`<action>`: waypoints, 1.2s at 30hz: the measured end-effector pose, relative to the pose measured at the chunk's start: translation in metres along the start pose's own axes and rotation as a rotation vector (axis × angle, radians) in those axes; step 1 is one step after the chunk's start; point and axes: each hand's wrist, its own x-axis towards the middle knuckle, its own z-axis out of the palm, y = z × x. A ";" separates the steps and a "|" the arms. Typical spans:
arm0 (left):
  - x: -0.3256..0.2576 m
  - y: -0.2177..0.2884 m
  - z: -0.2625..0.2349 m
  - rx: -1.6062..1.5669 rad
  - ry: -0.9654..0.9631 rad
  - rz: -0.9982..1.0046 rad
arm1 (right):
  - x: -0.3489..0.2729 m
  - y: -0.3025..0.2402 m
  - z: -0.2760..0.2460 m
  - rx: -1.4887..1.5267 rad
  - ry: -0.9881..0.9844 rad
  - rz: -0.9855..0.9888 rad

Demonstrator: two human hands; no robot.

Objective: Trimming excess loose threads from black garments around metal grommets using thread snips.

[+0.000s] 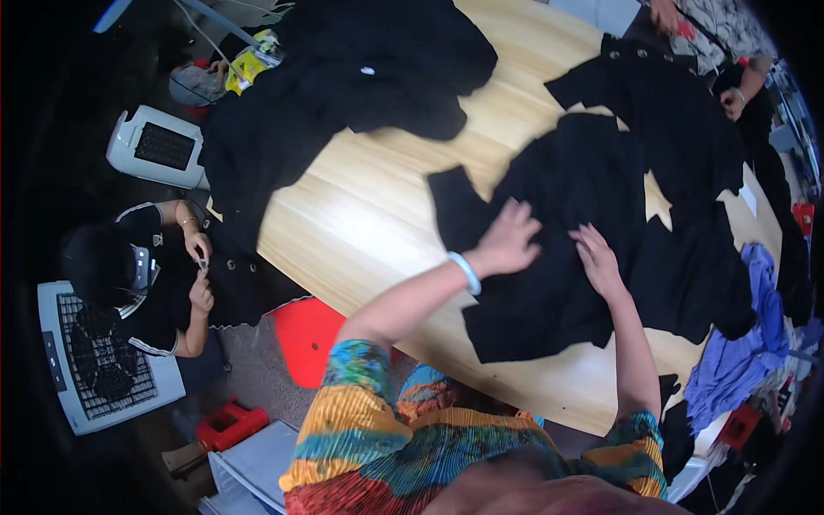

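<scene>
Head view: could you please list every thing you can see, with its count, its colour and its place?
wooden table: one, light brown, centre.
black garment: one, spread on the table, under both hands.
other black garments: at least two, one at the far left end of the table, one to the right.
blue cloth: one pile, right table edge.
red stool: one, below the table's left edge.
white heaters: two, left, one near the table end, one lower.
seated person: one, in black, left.
another person: top right, only partly seen.
left hand: flat on the garment, pale wristband.
right hand: flat on the garment.
</scene>
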 end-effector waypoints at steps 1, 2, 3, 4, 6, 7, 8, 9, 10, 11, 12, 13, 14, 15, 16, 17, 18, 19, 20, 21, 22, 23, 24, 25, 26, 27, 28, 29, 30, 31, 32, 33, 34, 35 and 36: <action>0.007 0.010 0.006 -0.082 -0.122 0.047 | -0.012 0.012 -0.008 0.020 0.034 0.023; 0.006 0.023 0.006 -0.210 -0.157 0.006 | -0.027 0.018 -0.014 0.074 0.041 0.096; 0.015 0.024 -0.007 -0.376 -0.191 0.026 | -0.043 0.018 -0.024 0.145 0.055 0.225; 0.031 0.020 -0.020 -0.544 -0.225 0.050 | -0.059 0.016 -0.032 0.213 0.073 0.357; 0.066 -0.010 -0.057 -0.451 -0.012 -0.048 | -0.088 0.003 -0.043 0.195 0.255 0.513; 0.085 -0.022 -0.085 -0.228 0.266 -0.073 | -0.103 -0.001 -0.045 0.262 0.333 0.575; 0.107 -0.039 -0.123 0.015 0.107 -0.300 | -0.114 -0.004 -0.044 0.336 0.406 0.628; 0.118 -0.075 -0.142 0.389 0.318 -0.158 | -0.118 -0.017 -0.041 0.390 0.421 0.662; 0.131 -0.090 -0.167 0.573 0.173 -0.130 | -0.123 -0.027 -0.036 0.421 0.422 0.681; 0.133 -0.118 -0.175 0.874 0.260 0.041 | -0.125 -0.040 -0.031 0.457 0.413 0.688; 0.139 -0.137 -0.182 1.094 0.174 0.110 | -0.127 -0.049 -0.025 0.465 0.406 0.704; 0.146 -0.148 -0.182 1.103 0.137 0.035 | -0.131 -0.054 -0.018 0.452 0.380 0.706; 0.152 -0.156 -0.182 1.112 0.101 -0.042 | -0.137 -0.055 -0.010 0.484 0.373 0.701; 0.159 -0.161 -0.180 0.967 0.058 -0.124 | -0.144 -0.055 -0.001 0.511 0.379 0.718; 0.162 -0.161 -0.181 0.962 0.059 -0.120 | -0.148 -0.058 0.004 0.521 0.382 0.748; 0.163 -0.161 -0.184 0.838 0.024 -0.199 | -0.151 -0.063 0.006 0.531 0.385 0.775; 0.164 -0.156 -0.188 0.715 -0.016 -0.272 | -0.153 -0.067 0.007 0.545 0.394 0.792; 0.162 -0.150 -0.195 0.582 0.027 -0.319 | -0.153 -0.071 0.004 0.546 0.399 0.794; 0.160 -0.147 -0.204 0.511 0.084 -0.309 | -0.150 -0.073 0.000 0.561 0.410 0.772; 0.158 -0.145 -0.213 0.440 0.135 -0.300 | -0.149 -0.077 -0.004 0.579 0.418 0.755; 0.154 -0.142 -0.229 0.319 0.167 -0.282 | -0.145 -0.081 -0.008 0.593 0.408 0.759; 0.158 -0.159 -0.243 0.235 0.216 -0.197 | -0.139 -0.083 -0.010 0.598 0.399 0.720; 0.165 -0.156 -0.266 0.229 0.222 -0.121 | -0.133 -0.083 -0.012 0.598 0.398 0.689; 0.176 -0.129 -0.297 0.234 0.139 -0.077 | -0.126 -0.084 -0.015 0.619 0.419 0.673; 0.176 -0.118 -0.322 0.033 0.220 -0.119 | -0.118 -0.087 -0.016 0.647 0.420 0.641; 0.175 -0.110 -0.346 -0.013 0.328 -0.188 | -0.112 -0.092 -0.020 0.640 0.406 0.612; 0.174 -0.096 -0.366 -0.286 0.369 -0.305 | -0.105 -0.096 -0.023 0.633 0.402 0.583; 0.172 -0.073 -0.387 -0.506 0.424 -0.320 | -0.100 -0.100 -0.025 0.652 0.409 0.550; 0.171 -0.062 -0.415 -0.649 0.330 -0.334 | -0.097 -0.105 -0.026 0.661 0.410 0.543; 0.164 -0.053 -0.437 -0.756 0.466 -0.265 | -0.093 -0.110 -0.028 0.688 0.392 0.528; 0.158 -0.045 -0.461 -0.773 0.489 -0.149 | -0.088 -0.115 -0.029 0.714 0.373 0.516; 0.151 0.018 -0.462 -1.030 0.489 -0.021 | -0.087 -0.118 -0.032 0.740 0.392 0.517; 0.140 0.026 -0.476 -1.004 0.631 0.073 | -0.083 -0.122 -0.034 0.747 0.381 0.484; 0.137 0.052 -0.493 -1.044 0.583 -0.047 | -0.078 -0.124 -0.036 0.753 0.380 0.461; 0.129 0.004 -0.528 -1.055 0.544 -0.032 | -0.069 -0.132 -0.039 0.759 0.368 0.395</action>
